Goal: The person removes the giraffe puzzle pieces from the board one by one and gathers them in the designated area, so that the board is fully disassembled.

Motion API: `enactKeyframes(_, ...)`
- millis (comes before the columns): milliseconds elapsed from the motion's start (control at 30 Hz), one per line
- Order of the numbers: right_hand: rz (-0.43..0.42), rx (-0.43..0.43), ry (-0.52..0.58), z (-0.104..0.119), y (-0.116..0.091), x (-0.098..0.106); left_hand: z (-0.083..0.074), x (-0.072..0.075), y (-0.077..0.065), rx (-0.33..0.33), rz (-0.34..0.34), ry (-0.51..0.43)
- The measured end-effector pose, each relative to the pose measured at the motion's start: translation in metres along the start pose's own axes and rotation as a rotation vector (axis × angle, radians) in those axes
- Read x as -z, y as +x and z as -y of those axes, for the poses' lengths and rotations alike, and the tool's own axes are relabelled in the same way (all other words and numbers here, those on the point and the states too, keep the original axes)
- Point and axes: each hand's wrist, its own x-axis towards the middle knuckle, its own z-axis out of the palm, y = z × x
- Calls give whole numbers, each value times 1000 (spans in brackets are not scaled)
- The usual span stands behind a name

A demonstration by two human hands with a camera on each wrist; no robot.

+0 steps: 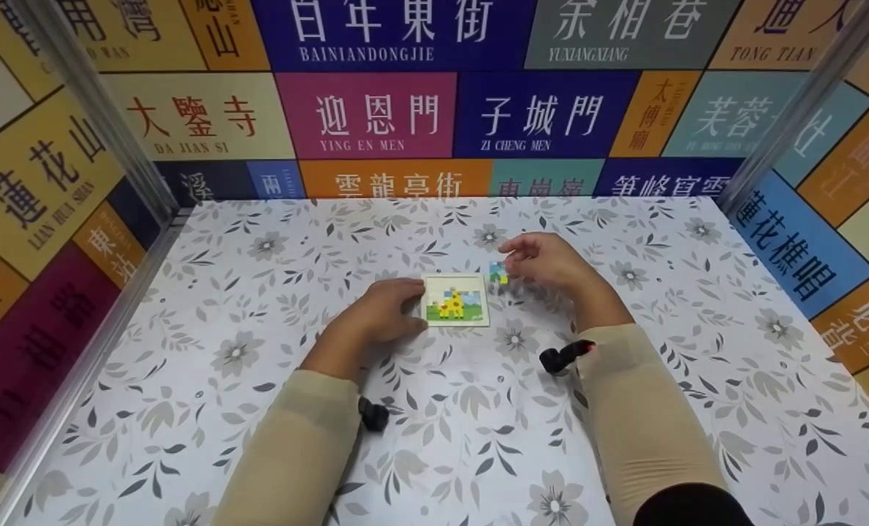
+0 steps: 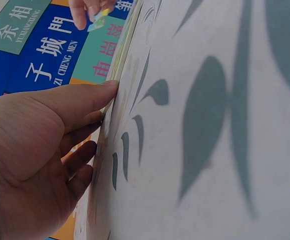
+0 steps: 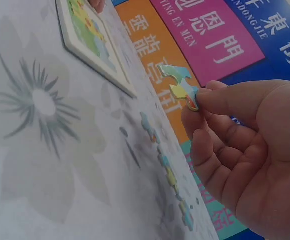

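A small framed jigsaw board lies flat, with a yellow giraffe picture filling its lower part and its pale backing bare above. My left hand rests against the board's left edge, thumb near the lower corner and fingers near the upper one. To the right of the board, my right hand is raised over the table. Between thumb and forefinger it pinches a jigsaw piece in blue, green and yellow. That piece also shows, small, in the left wrist view.
Below the right hand, several loose jigsaw pieces lie on the table in the right wrist view. A white floral cloth covers the tabletop. Panels with printed signs stand upright at the back and both sides.
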Motion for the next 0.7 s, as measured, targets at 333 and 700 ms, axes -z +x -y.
enactKeyframes(333,1,-91,-89,-10,5,-1,2,0,0,-18,6,24)
enactKeyframes(700,-19,-144,-113,-11,9,-5,2,1,0,-13,10,3)
